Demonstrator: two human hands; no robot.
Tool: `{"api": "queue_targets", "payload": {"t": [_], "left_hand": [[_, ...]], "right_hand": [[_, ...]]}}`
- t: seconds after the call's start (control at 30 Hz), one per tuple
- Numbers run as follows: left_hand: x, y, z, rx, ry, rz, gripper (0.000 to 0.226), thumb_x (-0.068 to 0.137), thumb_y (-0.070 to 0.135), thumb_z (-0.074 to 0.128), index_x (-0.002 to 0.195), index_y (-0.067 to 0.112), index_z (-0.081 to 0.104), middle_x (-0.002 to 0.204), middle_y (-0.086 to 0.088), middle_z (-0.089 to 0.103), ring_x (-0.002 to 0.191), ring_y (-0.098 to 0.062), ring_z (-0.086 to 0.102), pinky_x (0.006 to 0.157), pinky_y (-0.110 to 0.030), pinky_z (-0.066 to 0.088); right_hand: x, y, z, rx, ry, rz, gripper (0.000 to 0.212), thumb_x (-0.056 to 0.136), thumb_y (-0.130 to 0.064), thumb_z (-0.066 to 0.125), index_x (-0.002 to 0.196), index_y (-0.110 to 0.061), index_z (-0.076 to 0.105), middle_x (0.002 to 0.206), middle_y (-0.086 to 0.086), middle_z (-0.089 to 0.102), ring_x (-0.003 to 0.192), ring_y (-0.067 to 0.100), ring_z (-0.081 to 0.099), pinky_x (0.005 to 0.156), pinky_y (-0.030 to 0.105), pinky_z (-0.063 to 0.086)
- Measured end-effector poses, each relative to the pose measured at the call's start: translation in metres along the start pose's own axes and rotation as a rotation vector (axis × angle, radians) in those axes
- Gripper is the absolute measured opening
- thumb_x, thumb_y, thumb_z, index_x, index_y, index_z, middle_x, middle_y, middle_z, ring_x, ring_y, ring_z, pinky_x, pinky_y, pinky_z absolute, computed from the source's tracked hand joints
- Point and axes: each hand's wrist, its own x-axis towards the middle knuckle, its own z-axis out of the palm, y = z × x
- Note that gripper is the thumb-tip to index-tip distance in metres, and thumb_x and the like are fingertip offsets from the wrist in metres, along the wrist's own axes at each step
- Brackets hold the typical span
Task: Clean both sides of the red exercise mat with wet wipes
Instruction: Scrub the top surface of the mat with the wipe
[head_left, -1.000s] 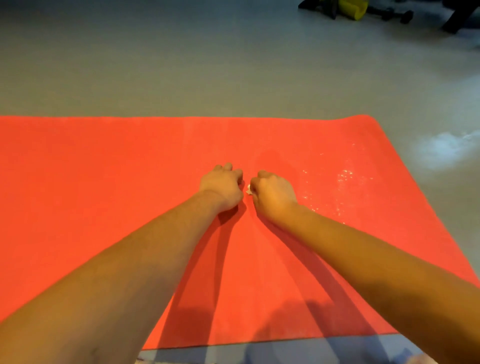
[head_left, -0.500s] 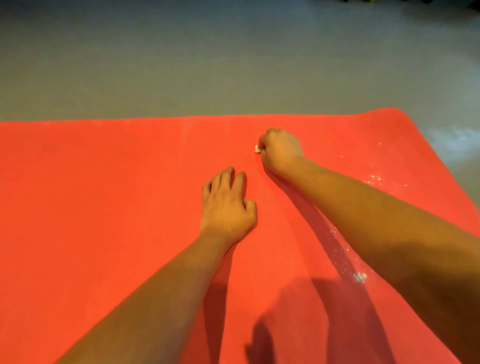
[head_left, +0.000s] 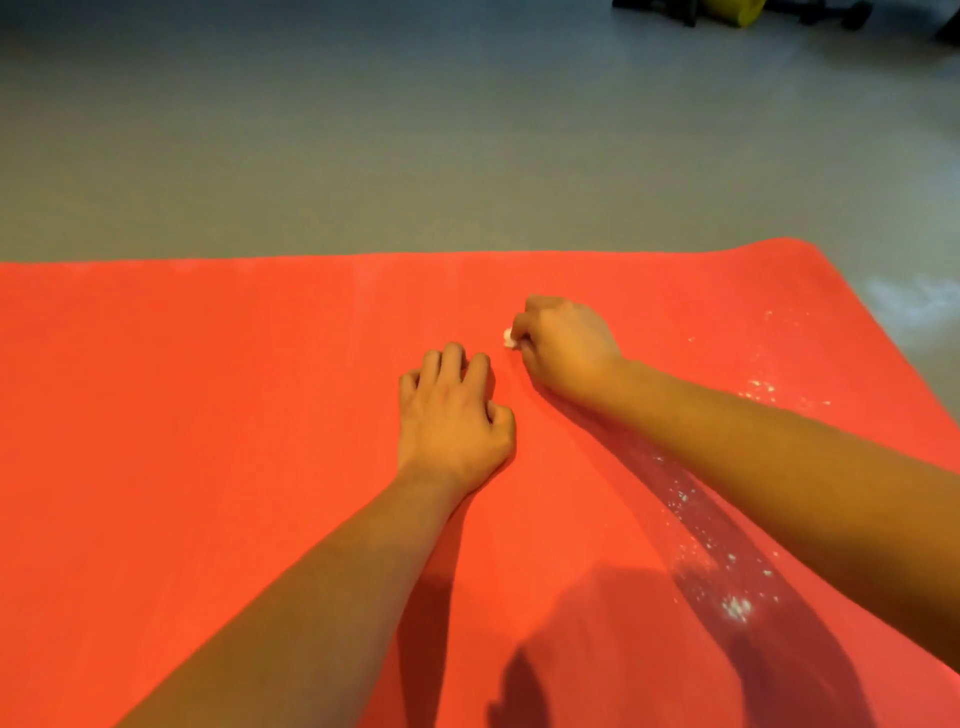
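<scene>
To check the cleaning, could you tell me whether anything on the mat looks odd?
Yes: white specks and a shiny streak lie on the red mat under the right forearm, more near its right edge. Moisture or wipe crumbs, I cannot tell.

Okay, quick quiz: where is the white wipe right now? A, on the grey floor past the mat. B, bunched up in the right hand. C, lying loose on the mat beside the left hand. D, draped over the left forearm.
B: a bit of the white wipe pokes out from the curled fingers of the right hand, which is down on the red mat; the left hand rests on the mat and holds nothing.
</scene>
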Motion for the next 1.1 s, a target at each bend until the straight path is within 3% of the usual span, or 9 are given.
{"api": "queue_targets", "payload": {"t": [0.07,0.2,0.3,0.63,0.9,1.1], "left_hand": [[0.0,-0.001,0.003,-0.026,0.006,0.012,0.04,0.082,0.046,0.051,0.113,0.023,0.061,0.114,-0.002,0.05,0.11,-0.027,0.048,0.091,-0.046,0.039],[0.003,-0.005,0.01,-0.067,-0.03,0.035,0.058,0.087,0.06,0.05,0.138,0.032,0.059,0.15,-0.007,0.046,0.141,-0.028,0.04,0.118,-0.052,0.029],[0.004,-0.005,0.012,-0.08,-0.069,0.033,0.063,0.09,0.063,0.045,0.147,0.036,0.052,0.162,-0.006,0.038,0.152,-0.026,0.029,0.125,-0.054,0.02],[0.002,-0.004,0.012,-0.05,-0.083,0.051,0.065,0.093,0.064,0.041,0.152,0.037,0.047,0.165,-0.006,0.036,0.154,-0.028,0.025,0.126,-0.056,0.017],[0.006,-0.007,0.013,-0.057,-0.052,0.038,0.066,0.089,0.065,0.046,0.148,0.038,0.052,0.16,-0.003,0.041,0.151,-0.026,0.03,0.124,-0.055,0.021],[0.007,-0.006,0.01,-0.061,-0.055,0.031,0.064,0.088,0.064,0.048,0.145,0.035,0.054,0.157,-0.004,0.045,0.148,-0.027,0.035,0.123,-0.053,0.024]], "right_hand": [[0.04,0.013,0.005,-0.032,0.006,0.055,0.022,0.086,-0.015,0.06,0.099,-0.022,0.077,0.102,0.006,0.067,0.094,0.035,0.066,0.068,0.034,0.043],[0.107,0.035,0.006,-0.106,-0.028,0.153,0.02,0.088,-0.016,0.063,0.104,-0.016,0.077,0.111,0.012,0.069,0.101,0.037,0.066,0.079,0.037,0.051],[0.124,0.039,0.005,-0.113,-0.052,0.182,0.019,0.089,-0.015,0.065,0.104,-0.016,0.077,0.111,0.012,0.071,0.1,0.036,0.068,0.078,0.038,0.053],[0.056,0.041,0.008,-0.095,-0.018,0.034,0.026,0.084,-0.014,0.058,0.101,-0.021,0.077,0.104,0.006,0.067,0.094,0.034,0.065,0.067,0.033,0.041],[0.115,0.045,0.0,-0.101,-0.028,0.234,0.023,0.089,-0.018,0.065,0.109,-0.012,0.075,0.113,0.016,0.071,0.104,0.039,0.067,0.082,0.04,0.053],[0.048,0.027,-0.008,-0.088,-0.057,0.124,0.027,0.086,-0.016,0.058,0.104,-0.021,0.077,0.108,0.008,0.069,0.098,0.035,0.067,0.072,0.036,0.048]]}}
